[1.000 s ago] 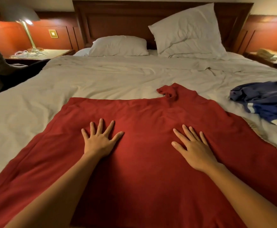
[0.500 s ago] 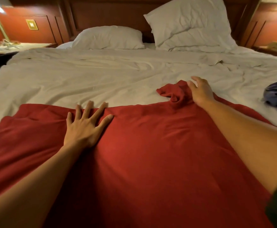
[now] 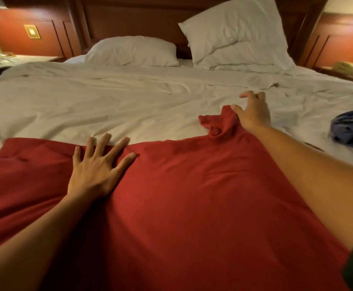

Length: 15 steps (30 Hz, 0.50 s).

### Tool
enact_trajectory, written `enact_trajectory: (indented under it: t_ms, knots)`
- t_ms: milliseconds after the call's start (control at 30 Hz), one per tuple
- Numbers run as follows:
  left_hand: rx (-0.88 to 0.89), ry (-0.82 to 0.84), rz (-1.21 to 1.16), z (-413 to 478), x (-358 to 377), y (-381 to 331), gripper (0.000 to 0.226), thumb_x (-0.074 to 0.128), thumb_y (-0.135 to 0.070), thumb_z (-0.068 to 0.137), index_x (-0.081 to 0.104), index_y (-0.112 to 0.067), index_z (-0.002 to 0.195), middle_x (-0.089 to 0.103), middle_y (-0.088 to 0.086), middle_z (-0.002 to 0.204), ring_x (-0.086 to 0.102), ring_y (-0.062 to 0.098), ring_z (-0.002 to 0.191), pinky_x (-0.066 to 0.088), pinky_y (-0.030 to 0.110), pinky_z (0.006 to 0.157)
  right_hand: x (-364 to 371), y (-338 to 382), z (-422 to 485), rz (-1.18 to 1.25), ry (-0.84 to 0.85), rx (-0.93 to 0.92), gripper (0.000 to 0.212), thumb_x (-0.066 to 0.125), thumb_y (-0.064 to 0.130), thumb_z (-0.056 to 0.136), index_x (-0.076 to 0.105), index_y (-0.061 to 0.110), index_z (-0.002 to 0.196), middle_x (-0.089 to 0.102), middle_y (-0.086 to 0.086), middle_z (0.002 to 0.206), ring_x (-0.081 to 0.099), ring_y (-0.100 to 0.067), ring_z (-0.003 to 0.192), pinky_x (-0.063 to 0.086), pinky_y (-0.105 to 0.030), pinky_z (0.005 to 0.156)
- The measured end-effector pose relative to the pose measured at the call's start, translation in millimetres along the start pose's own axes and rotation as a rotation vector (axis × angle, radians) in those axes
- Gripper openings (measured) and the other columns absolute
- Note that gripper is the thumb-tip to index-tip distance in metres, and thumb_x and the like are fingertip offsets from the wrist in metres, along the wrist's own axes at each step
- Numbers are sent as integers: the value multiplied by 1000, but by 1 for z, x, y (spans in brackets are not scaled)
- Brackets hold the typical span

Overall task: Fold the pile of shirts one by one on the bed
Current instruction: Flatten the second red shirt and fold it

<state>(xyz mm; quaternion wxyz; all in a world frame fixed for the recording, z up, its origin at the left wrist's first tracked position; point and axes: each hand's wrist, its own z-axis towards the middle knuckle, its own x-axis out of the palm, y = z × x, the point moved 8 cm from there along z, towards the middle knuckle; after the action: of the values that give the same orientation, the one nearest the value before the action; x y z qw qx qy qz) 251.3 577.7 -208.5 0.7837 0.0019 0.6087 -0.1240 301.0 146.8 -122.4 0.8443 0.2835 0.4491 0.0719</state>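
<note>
A big red shirt [image 3: 192, 206] lies spread out on the near part of the bed. It covers the white sheet [image 3: 129, 106] from the left side almost to the right side. Its far edge runs straight across. One bunched-up bit sticks out toward the far right.

The person's left hand [image 3: 95, 171] lies flat on the shirt by that far edge. Its fingers are straight and spread wide. The fingertips [image 3: 108, 136] reach just past the red cloth onto the sheet.

The right hand [image 3: 253, 114] is farther away, at the bunched-up bit. Its thumb touches the top of the red bump. Its fingers are bent over the white sheet past it. I cannot tell if this hand has hold of the cloth or only touches it. The two hands are well apart.

A blue shirt [image 3: 352, 129] lies in a crumpled heap at the right edge of the bed.

At the far end, a flat pillow [image 3: 131, 51] lies on the left. A taller pillow [image 3: 234, 32] leans on the dark wooden headboard [image 3: 133, 19] on the right.
</note>
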Motion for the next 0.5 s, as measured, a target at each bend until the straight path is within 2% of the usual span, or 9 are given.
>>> enact_trajectory:
  t_ms: [33,100,167,200,233,267,333,467,500]
  knots:
    - [-2,-3,1,0,0,0,81,-9,-90,75,4,-61,150,5,-6,167,-7,22,154,2,54,122,6,12,1,13,56,-68,54,67,42,92,50,19,138,44,-14,137,55,-32,118,43,-39,99]
    - [-5,-1,-1,-1,0,0,80,-8,-90,76,5,-61,150,6,-6,167,-6,22,154,2,54,122,31,34,-3,-15,342,-112,70,64,51,91,37,25,151,47,-14,144,51,-32,128,39,-36,104]
    - [-5,-1,-2,-1,0,0,79,-7,-89,77,6,-61,150,6,-6,166,-6,21,154,2,54,122,58,47,-15,-273,669,-122,76,51,65,92,24,33,156,35,-8,157,40,-31,139,36,-38,107]
    - [-4,-4,-2,-1,0,0,79,-6,-89,77,6,-61,150,7,-6,166,-5,21,154,2,54,122,64,50,-21,-398,774,-114,73,45,69,92,30,32,153,36,-6,157,42,-31,137,38,-40,104]
    - [-2,-5,-3,-1,1,0,79,-6,-89,77,6,-61,150,7,-6,166,-5,21,154,3,54,122,69,52,-21,-460,812,-108,68,44,70,92,44,27,145,44,-6,151,49,-31,128,41,-40,98]
    - [-2,-5,-4,-1,1,0,79,-6,-89,77,7,-61,150,7,-6,166,-5,21,154,2,54,122,72,55,-16,-464,782,-116,61,45,68,92,56,20,129,55,-9,140,56,-29,114,44,-37,91]
    - [-7,-2,-6,0,1,1,79,-6,-90,77,7,-62,150,8,-6,166,-5,21,154,2,54,122,75,59,-4,-381,634,-111,50,50,60,96,62,13,106,65,-13,117,59,-29,94,42,-32,79]
    - [-13,0,-6,-1,1,1,81,-7,-90,75,7,-61,150,7,-6,166,-6,20,154,1,53,122,61,61,1,-18,175,-16,43,55,48,98,63,6,102,68,-11,102,63,-30,95,43,-33,75]
    - [-13,0,-6,-1,1,1,82,-8,-90,75,7,-61,150,7,-6,166,-6,20,153,1,53,122,62,63,-5,56,131,-9,40,54,45,99,63,6,103,68,-11,102,63,-28,95,41,-31,75]
